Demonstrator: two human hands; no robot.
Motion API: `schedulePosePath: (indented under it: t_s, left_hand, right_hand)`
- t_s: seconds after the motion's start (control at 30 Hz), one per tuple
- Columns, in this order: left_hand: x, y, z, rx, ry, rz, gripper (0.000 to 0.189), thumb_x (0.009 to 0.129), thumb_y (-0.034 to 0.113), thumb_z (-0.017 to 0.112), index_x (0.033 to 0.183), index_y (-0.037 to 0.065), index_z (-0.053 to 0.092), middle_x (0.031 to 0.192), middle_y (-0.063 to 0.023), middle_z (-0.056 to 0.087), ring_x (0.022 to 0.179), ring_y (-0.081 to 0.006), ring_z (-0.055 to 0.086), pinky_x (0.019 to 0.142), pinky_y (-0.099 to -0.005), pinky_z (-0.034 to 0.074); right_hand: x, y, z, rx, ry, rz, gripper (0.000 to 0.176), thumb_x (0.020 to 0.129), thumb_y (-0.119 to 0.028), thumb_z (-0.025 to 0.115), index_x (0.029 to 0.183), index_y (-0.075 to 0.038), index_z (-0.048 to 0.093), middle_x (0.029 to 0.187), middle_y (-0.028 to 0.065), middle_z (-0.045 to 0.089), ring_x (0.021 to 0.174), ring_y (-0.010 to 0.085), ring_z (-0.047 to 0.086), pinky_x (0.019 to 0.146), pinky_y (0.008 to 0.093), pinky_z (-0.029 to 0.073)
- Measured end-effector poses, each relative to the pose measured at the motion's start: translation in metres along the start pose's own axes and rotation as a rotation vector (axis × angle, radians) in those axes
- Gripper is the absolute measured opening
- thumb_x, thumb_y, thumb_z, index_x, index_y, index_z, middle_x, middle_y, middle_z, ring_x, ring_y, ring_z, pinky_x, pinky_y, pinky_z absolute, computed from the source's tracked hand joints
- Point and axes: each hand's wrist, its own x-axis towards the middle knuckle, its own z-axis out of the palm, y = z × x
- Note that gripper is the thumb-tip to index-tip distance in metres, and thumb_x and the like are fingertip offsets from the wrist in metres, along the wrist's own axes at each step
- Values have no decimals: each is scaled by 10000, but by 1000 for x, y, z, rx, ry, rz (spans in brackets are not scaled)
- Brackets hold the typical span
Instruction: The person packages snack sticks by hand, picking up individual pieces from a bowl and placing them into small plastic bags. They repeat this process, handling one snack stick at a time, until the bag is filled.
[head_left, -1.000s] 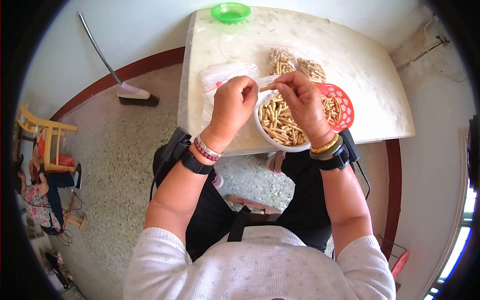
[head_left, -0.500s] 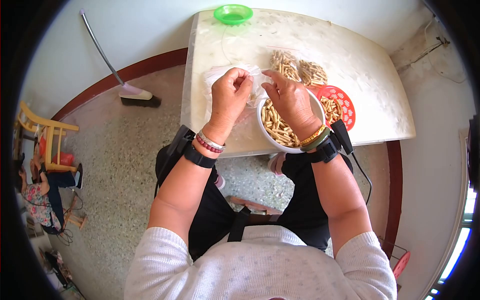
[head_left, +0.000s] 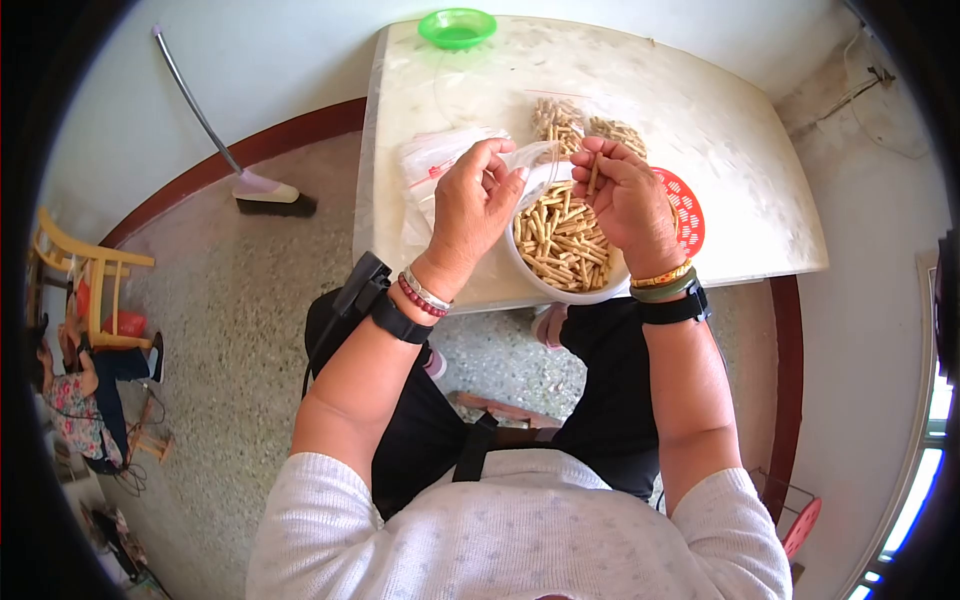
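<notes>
My left hand (head_left: 468,208) pinches a clear plastic bag (head_left: 538,162), holding it above the near part of the table. My right hand (head_left: 635,208) has a short tan stick (head_left: 594,174) between thumb and fingers, beside the bag's edge. Under both hands stands a white bowl (head_left: 572,297) full of short tan sticks (head_left: 562,246), partly covered by my right hand. A stack of flat plastic bags (head_left: 428,158) with red print lies left of the bowl. Behind my right hand are two bags filled with sticks, a left one (head_left: 557,122) and a right one (head_left: 618,132).
A red perforated basket (head_left: 690,218) sits right of the bowl, partly hidden by my right hand. At the table's far edge stands a green bowl (head_left: 458,32). A broom (head_left: 275,198) leans on the left wall. Further left are a wooden chair (head_left: 100,255) and another person (head_left: 85,410).
My right hand has moved right and now holds a stick. The bag in my left hand is spread wider, and more of the white bowl shows.
</notes>
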Motion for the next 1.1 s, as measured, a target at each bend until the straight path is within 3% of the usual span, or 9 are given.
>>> schedulePosePath:
  t_s: [0.2, 0.27, 0.4, 0.47, 0.57, 0.77, 0.87, 1.0, 1.1]
  left_hand:
    - [-4, 15, -5, 73, 50, 185, 279, 841, 71, 687, 1105, 27, 609, 945, -65, 600, 793, -106, 566, 657, -243, 470]
    - [-4, 19, -6, 103, 102, 346, 264, 819, 85, 699, 1067, 42, 618, 1016, -101, 594, 900, -191, 572, 755, -296, 473]
    - [-5, 18, -7, 221, 80, 455, 218, 821, 139, 710, 1003, 48, 631, 1065, -113, 581, 983, -262, 560, 833, -345, 459]
    - [-8, 22, -6, 311, 60, 451, 238, 809, 262, 725, 951, 88, 646, 1134, -103, 561, 1070, -289, 518, 945, -421, 361]
    - [-7, 23, -7, 332, 88, 471, 257, 811, 321, 730, 925, 103, 654, 1154, -100, 558, 1093, -283, 511, 964, -429, 336]
    - [-6, 24, -10, 304, 87, 443, 214, 834, 306, 712, 867, 100, 661, 1159, -105, 563, 1105, -287, 508, 956, -425, 345]
    - [-7, 23, -9, 334, 98, 462, 198, 844, 284, 701, 843, 92, 653, 1144, -104, 569, 1101, -290, 509, 957, -424, 349]
    - [-6, 23, -12, 326, 103, 466, 177, 851, 253, 693, 831, 84, 643, 1132, -104, 573, 1092, -295, 515, 947, -425, 359]
    - [-6, 21, -13, 312, 101, 436, 162, 854, 231, 691, 828, 79, 639, 1131, -107, 573, 1088, -298, 519, 936, -428, 369]
  right_hand:
    - [-8, -4, 5, -121, 51, -100, 141, 959, -95, 507, 1082, -56, 563, 1065, 88, 681, 919, 120, 605, 765, 261, 441]
    - [-11, -7, 7, -86, -13, -138, 108, 954, -111, 539, 1055, -96, 576, 1092, 66, 690, 921, 89, 594, 779, 242, 409]
    - [-16, -7, 12, -21, -95, -161, 103, 949, -116, 560, 1049, -104, 581, 1081, 68, 692, 922, 90, 589, 789, 246, 410]
    - [-17, -3, 14, -28, -176, -186, 79, 954, -135, 573, 1027, -109, 590, 1086, 79, 691, 918, 91, 587, 801, 247, 410]
    - [-19, 0, 20, -54, -282, -176, 64, 938, -148, 618, 985, -106, 610, 1080, 87, 691, 930, 100, 587, 825, 251, 410]
    - [-24, 4, 27, -93, -296, -182, 107, 885, -157, 699, 940, -92, 635, 1070, 88, 688, 984, 113, 572, 885, 290, 405]
    - [-23, 6, 26, -136, -299, -185, 100, 907, -160, 673, 943, -78, 628, 1063, 90, 685, 1020, 119, 566, 945, 315, 390]
    - [-30, -5, 34, -151, -105, -141, 119, 929, -148, 637, 994, -49, 627, 1041, 66, 674, 1006, 123, 576, 940, 315, 413]
    - [-32, -8, 30, -413, -54, -362, 215, 923, -127, 624, 1111, -24, 614, 981, 5, 631, 884, 89, 577, 825, 257, 459]
